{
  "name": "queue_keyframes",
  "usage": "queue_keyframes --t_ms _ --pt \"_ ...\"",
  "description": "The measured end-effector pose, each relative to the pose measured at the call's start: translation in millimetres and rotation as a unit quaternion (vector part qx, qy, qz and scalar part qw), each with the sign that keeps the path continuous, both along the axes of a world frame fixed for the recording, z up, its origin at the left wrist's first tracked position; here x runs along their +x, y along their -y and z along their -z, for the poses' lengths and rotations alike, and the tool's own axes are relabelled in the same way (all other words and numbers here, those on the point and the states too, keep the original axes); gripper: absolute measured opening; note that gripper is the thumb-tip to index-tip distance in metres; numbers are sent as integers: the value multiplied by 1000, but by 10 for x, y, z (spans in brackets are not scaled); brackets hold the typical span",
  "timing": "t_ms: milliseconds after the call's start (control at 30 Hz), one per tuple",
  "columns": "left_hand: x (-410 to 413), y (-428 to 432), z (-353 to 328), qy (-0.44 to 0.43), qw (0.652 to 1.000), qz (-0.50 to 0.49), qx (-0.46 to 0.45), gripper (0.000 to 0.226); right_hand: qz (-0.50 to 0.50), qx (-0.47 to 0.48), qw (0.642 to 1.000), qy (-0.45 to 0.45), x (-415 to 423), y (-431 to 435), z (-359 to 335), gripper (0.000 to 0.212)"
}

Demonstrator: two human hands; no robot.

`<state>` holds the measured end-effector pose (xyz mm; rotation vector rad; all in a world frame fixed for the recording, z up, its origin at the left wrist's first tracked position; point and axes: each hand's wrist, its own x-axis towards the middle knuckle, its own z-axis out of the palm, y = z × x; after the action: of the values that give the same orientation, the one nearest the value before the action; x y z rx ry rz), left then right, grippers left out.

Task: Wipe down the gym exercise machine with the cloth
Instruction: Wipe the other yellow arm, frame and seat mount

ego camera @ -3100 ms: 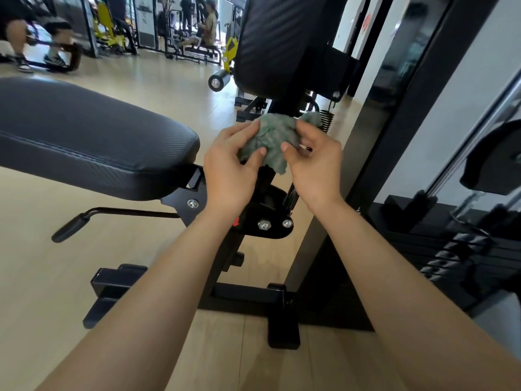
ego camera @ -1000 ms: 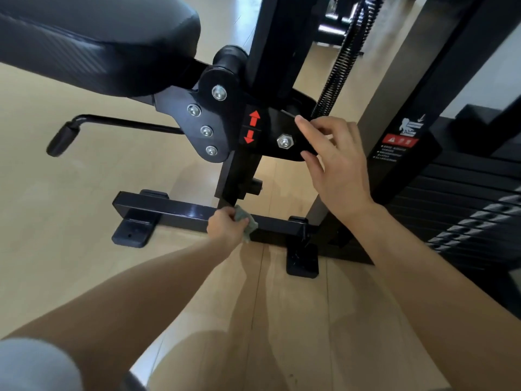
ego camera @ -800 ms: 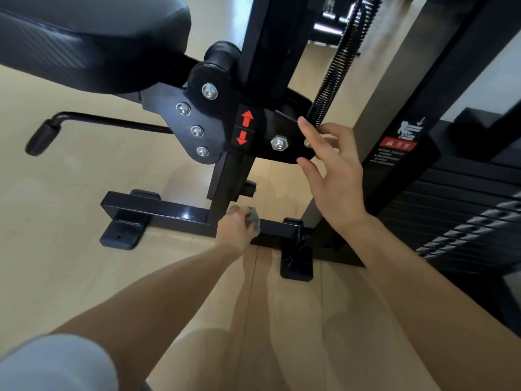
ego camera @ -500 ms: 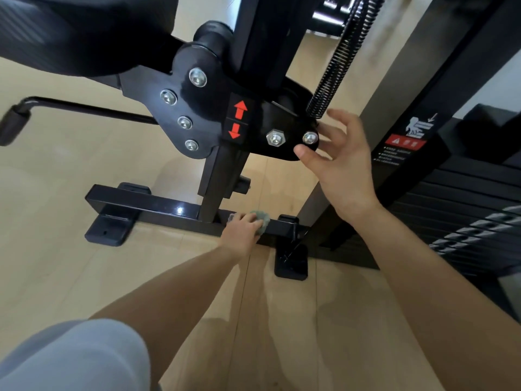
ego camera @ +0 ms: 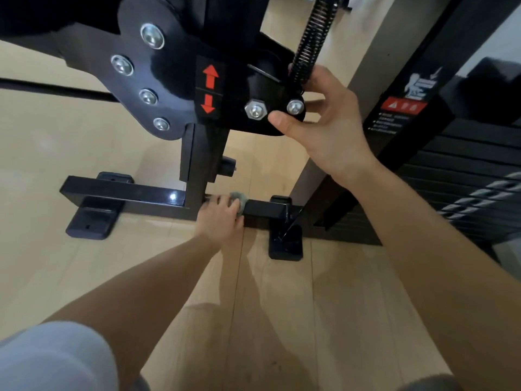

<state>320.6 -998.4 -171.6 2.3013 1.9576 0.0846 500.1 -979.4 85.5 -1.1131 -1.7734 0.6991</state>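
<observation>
Head view looks down at the foot of a black exercise machine (ego camera: 202, 162) standing on a pale wooden floor (ego camera: 276, 320). The left hand (ego camera: 221, 217) reaches low, fingers curled over a small grey-green cloth (ego camera: 239, 199) that is bunched under them and pressed onto the top of the horizontal base bar (ego camera: 127, 193), just right of the upright post. Only a bit of the cloth shows past the fingertips. Higher up, the right hand (ego camera: 327, 122) grips the rounded end of the bracket plate (ego camera: 231, 119), its thumb flat on the front face beside two bolts and its other fingers wrapped behind the edge, next to the coil spring (ego camera: 310, 38). A red two-way arrow sticker (ego camera: 210, 90) sits left of the bolts. A weight stack (ego camera: 465, 176) stands at far right.
</observation>
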Motion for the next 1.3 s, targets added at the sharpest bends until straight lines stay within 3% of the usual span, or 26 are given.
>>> queue_keyframes --t_ms 133,300,400,467,533,600,733,800,933,1067,1200,1300 --pt "321 -1 47 -4 993 115 -1 59 5 -1 1000 29 13 -17 -38 52" --pt "567 -57 2 -31 982 188 2 48 1 -4 1000 29 10 9 -54 50" --pt "483 -83 -10 -65 981 183 14 46 -1 0 1000 25 10 14 -62 48" --pt "434 -83 -20 -53 990 127 11 40 -3 0 1000 22 9 21 -65 48" --pt "468 -99 -67 53 998 34 -12 31 -6 -5 1000 22 9 22 -73 47" --pt "621 -141 -166 211 974 -66 -58 29 -9 -8 1000 27 10 19 -87 46" --pt "1058 -120 -339 486 835 -171 -193 40 -18 -18 999 37 12 24 -113 46" --pt "1167 -92 -383 527 800 -185 -219 44 -18 -23 999 38 4 44 -128 47" --pt "1159 -94 -510 583 767 -175 -203 38 -11 -28 999 39 -9 88 -157 47" --pt "1148 -61 -739 631 741 -137 -185 30 62 -18 993 103 94 287 -104 54" --pt "1139 -28 -936 658 720 -120 -185 37 189 185 957 116 395 576 -73 30" --pt "1125 -18 -1094 654 728 -112 -173 41 279 261 920 85 649 557 -179 47"
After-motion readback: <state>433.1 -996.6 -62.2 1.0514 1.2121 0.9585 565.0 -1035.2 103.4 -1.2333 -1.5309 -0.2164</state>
